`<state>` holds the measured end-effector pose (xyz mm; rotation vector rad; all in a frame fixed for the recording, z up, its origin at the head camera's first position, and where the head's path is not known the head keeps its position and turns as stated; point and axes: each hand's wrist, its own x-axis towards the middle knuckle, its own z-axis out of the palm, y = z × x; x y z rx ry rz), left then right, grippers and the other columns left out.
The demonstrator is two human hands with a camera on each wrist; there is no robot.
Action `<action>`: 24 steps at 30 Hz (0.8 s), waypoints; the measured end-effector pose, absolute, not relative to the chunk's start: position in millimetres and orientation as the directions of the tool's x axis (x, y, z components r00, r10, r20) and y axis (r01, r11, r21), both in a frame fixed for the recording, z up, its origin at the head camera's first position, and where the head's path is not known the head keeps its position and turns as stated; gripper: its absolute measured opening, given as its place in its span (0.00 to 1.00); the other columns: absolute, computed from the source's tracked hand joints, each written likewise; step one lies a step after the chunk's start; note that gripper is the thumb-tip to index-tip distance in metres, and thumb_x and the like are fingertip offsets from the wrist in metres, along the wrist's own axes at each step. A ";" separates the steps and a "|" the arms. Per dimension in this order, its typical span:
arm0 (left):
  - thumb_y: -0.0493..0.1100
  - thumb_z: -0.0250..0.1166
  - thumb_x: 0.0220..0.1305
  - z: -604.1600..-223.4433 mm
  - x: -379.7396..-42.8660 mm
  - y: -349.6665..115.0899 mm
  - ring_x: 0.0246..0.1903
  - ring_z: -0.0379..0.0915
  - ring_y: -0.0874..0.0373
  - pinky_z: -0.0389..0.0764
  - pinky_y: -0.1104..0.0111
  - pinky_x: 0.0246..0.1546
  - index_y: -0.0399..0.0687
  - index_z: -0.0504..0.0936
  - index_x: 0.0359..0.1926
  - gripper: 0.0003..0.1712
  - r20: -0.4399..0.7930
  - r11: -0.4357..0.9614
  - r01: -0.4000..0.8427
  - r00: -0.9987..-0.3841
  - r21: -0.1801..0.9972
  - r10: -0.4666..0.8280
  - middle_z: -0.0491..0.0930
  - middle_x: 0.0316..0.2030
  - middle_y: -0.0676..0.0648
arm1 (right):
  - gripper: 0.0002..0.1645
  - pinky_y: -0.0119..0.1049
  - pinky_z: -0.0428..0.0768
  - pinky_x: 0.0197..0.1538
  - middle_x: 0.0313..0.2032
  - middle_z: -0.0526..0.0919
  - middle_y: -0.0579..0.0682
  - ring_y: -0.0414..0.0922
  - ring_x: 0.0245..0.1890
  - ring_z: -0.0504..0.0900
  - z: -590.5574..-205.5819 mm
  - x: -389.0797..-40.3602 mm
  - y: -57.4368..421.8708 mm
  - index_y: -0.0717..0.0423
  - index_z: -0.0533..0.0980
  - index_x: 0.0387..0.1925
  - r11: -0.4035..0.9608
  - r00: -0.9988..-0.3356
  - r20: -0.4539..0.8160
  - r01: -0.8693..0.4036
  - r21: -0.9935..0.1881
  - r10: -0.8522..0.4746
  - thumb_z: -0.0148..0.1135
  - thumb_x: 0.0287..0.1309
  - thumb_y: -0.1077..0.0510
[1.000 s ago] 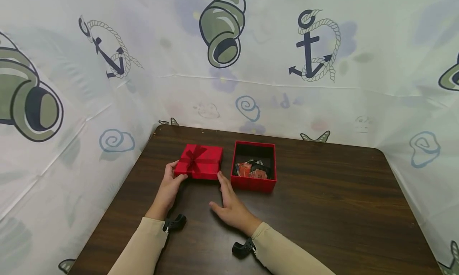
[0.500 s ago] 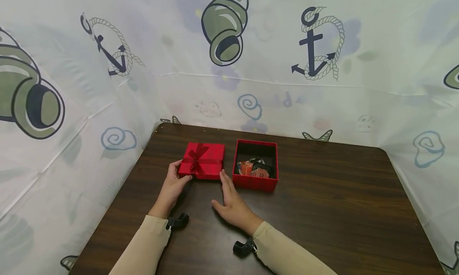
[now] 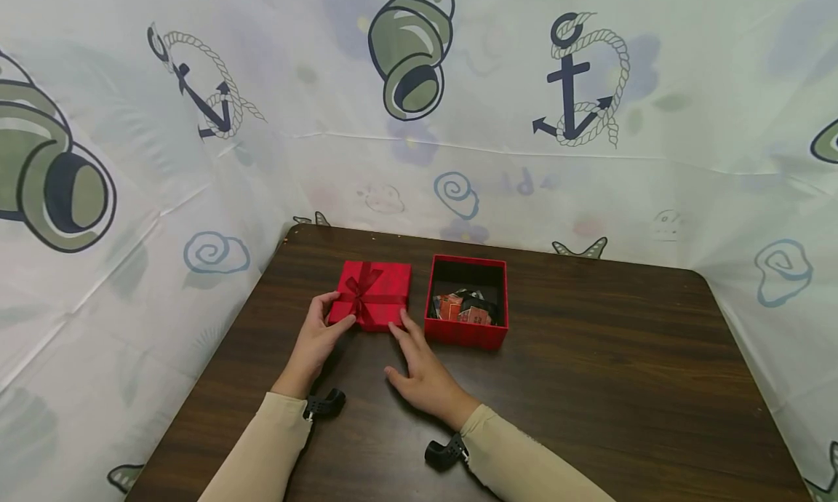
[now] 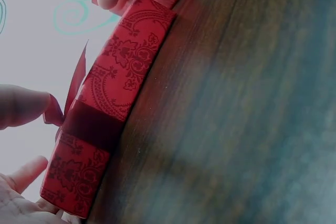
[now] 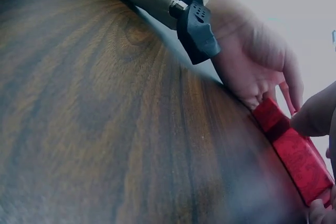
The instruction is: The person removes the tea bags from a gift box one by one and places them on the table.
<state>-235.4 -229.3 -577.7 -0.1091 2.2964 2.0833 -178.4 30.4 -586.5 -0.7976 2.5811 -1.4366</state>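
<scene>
A red gift box lid [image 3: 376,284] with a dark red ribbon bow [image 3: 358,289] lies on the table. At its left front corner is my left hand [image 3: 314,342], fingers along the left side. The left thumb touches a ribbon tail [image 4: 77,74] above the lid's patterned front side [image 4: 123,61]. My right hand [image 3: 425,378] rests its extended fingers on the lid's right front corner, its thumb held apart. To the right stands the open red box [image 3: 465,333], with several small orange and dark packets [image 3: 461,311] inside; their kind is unclear.
The brown wooden table [image 3: 602,364] stretches around both boxes' sides and reaches a white patterned cloth [image 3: 497,109] at the back and sides. A black strap device [image 3: 326,404] sits at my left wrist, another [image 3: 445,452] at my right.
My left thumb has risen from the lid's front side to the ribbon. A right finger has moved left onto the lid's front corner. The lid and open box look almost unmoved.
</scene>
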 end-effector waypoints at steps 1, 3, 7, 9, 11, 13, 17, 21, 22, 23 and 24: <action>0.36 0.70 0.76 -577.6 -235.4 -229.5 0.76 0.63 0.45 0.76 0.87 0.54 0.40 0.58 0.81 0.42 -0.073 0.098 -0.076 -0.997 0.992 -0.027 0.62 0.80 0.38 | 0.47 0.62 0.66 0.82 0.90 0.42 0.47 0.52 0.88 0.50 -586.4 -178.3 30.5 0.48 0.57 0.87 0.420 -0.857 0.186 -0.411 -0.809 -0.480 0.67 0.76 0.53; 0.36 0.70 0.75 -577.6 -235.4 -229.5 0.76 0.63 0.45 0.76 0.87 0.54 0.40 0.58 0.81 0.41 -0.069 0.100 -0.072 -0.997 0.992 -0.030 0.63 0.80 0.38 | 0.43 0.62 0.65 0.82 0.89 0.44 0.48 0.51 0.89 0.49 -585.9 -178.7 30.8 0.48 0.61 0.85 0.395 -0.846 0.213 -0.432 -0.811 -0.488 0.67 0.76 0.54; 0.37 0.70 0.75 -578.2 -235.2 -229.3 0.76 0.64 0.45 0.77 0.86 0.54 0.41 0.59 0.80 0.41 -0.062 0.108 -0.066 -0.997 0.992 -0.038 0.63 0.80 0.37 | 0.32 0.61 0.64 0.83 0.86 0.57 0.52 0.52 0.89 0.52 -581.3 -179.4 32.8 0.52 0.71 0.77 0.293 -0.809 0.326 -0.504 -0.812 -0.488 0.66 0.76 0.59; 0.37 0.70 0.75 -578.8 -235.3 -229.3 0.76 0.65 0.45 0.76 0.86 0.54 0.41 0.60 0.80 0.40 -0.065 0.112 -0.069 -0.997 0.991 -0.042 0.64 0.79 0.38 | 0.25 0.57 0.65 0.83 0.82 0.67 0.54 0.52 0.87 0.58 -575.7 -180.2 35.4 0.53 0.77 0.71 0.233 -0.789 0.399 -0.546 -0.805 -0.468 0.65 0.76 0.62; 0.38 0.70 0.76 -579.5 -235.1 -229.3 0.76 0.65 0.45 0.76 0.87 0.54 0.41 0.61 0.79 0.39 -0.069 0.114 -0.073 -0.997 0.991 -0.045 0.65 0.79 0.38 | 0.20 0.51 0.69 0.82 0.74 0.77 0.55 0.52 0.83 0.67 -568.0 -181.7 39.2 0.52 0.80 0.65 0.174 -0.773 0.462 -0.576 -0.799 -0.435 0.64 0.76 0.65; 0.38 0.70 0.76 -580.2 -235.2 -229.4 0.76 0.65 0.45 0.76 0.86 0.54 0.41 0.61 0.79 0.39 -0.076 0.109 -0.081 -0.996 0.991 -0.044 0.65 0.78 0.39 | 0.17 0.42 0.77 0.76 0.66 0.83 0.53 0.51 0.77 0.76 -558.6 -183.7 44.4 0.50 0.82 0.60 0.128 -0.770 0.504 -0.588 -0.799 -0.392 0.62 0.76 0.67; 0.39 0.69 0.77 -579.5 -234.8 -229.2 0.76 0.64 0.45 0.76 0.86 0.54 0.42 0.61 0.79 0.38 -0.088 0.092 -0.091 -0.995 0.992 -0.035 0.64 0.79 0.40 | 0.11 0.35 0.87 0.57 0.53 0.89 0.53 0.53 0.59 0.89 -537.8 -188.0 59.5 0.55 0.84 0.51 0.025 -0.787 0.538 -0.571 -0.821 -0.301 0.60 0.77 0.69; 0.39 0.68 0.78 -576.3 -235.3 -231.2 0.77 0.63 0.45 0.75 0.87 0.54 0.41 0.63 0.79 0.36 -0.105 0.069 -0.107 -0.994 0.992 -0.027 0.62 0.80 0.39 | 0.07 0.40 0.92 0.47 0.42 0.88 0.60 0.59 0.40 0.90 -517.2 -196.2 81.8 0.64 0.82 0.46 -0.062 -0.804 0.561 -0.561 -0.826 -0.200 0.59 0.78 0.70; 0.39 0.68 0.78 -575.9 -235.7 -232.0 0.77 0.63 0.45 0.75 0.87 0.54 0.40 0.63 0.79 0.35 -0.106 0.067 -0.108 -0.994 0.992 -0.027 0.62 0.80 0.39 | 0.06 0.41 0.92 0.45 0.41 0.87 0.62 0.58 0.37 0.89 -513.0 -199.0 88.6 0.64 0.81 0.46 -0.065 -0.811 0.560 -0.558 -0.827 -0.170 0.58 0.78 0.70; 0.39 0.67 0.78 -575.8 -236.1 -232.8 0.77 0.63 0.45 0.76 0.86 0.56 0.40 0.64 0.78 0.35 -0.106 0.068 -0.108 -0.994 0.992 -0.026 0.61 0.81 0.39 | 0.06 0.44 0.92 0.45 0.40 0.86 0.64 0.60 0.37 0.89 -508.9 -202.2 95.7 0.64 0.81 0.46 -0.067 -0.820 0.555 -0.552 -0.831 -0.138 0.58 0.79 0.69; 0.39 0.67 0.78 -575.5 -236.1 -233.6 0.78 0.62 0.45 0.76 0.83 0.60 0.39 0.65 0.78 0.34 -0.099 0.075 -0.101 -0.995 0.992 -0.028 0.61 0.81 0.39 | 0.06 0.44 0.93 0.44 0.39 0.85 0.65 0.58 0.36 0.89 -506.1 -205.9 102.9 0.64 0.81 0.47 -0.061 -0.832 0.545 -0.541 -0.839 -0.105 0.58 0.80 0.67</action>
